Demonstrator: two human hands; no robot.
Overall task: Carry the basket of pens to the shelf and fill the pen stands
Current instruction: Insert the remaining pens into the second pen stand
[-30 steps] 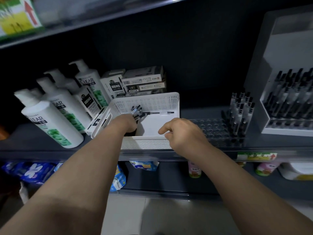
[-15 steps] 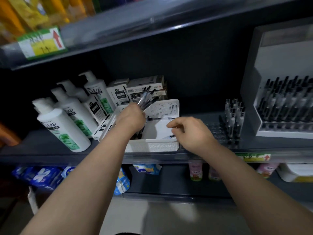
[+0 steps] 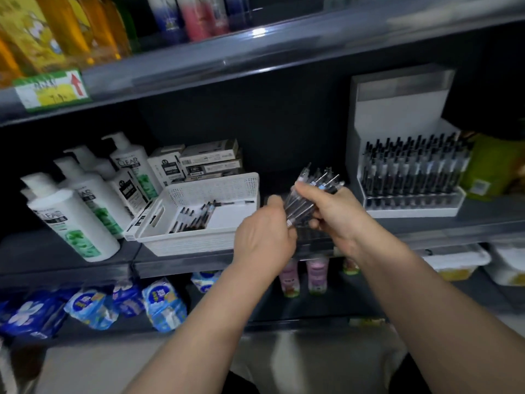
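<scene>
The bundle of pens sits between both hands, tips fanning up and away past the fingertips. The right hand has its fingers curled around the middle of the barrels with the thumb pressed on top. The left hand grips the lower ends, though its fingers are mostly hidden behind its back. The pens look light and stiff, but their smooth plastic barrels will likely slide against each other, so a firm wrap near mid-length suits better than a pinch at one end. Left of the left knuckles, the white basket rests on the shelf with loose pens inside. Beyond the right fingers stands the filled white pen stand. Half a second ago the left hand alone held the bundle above the basket while the right hovered at its near rim; now the bundle has moved right, shared by both.
</scene>
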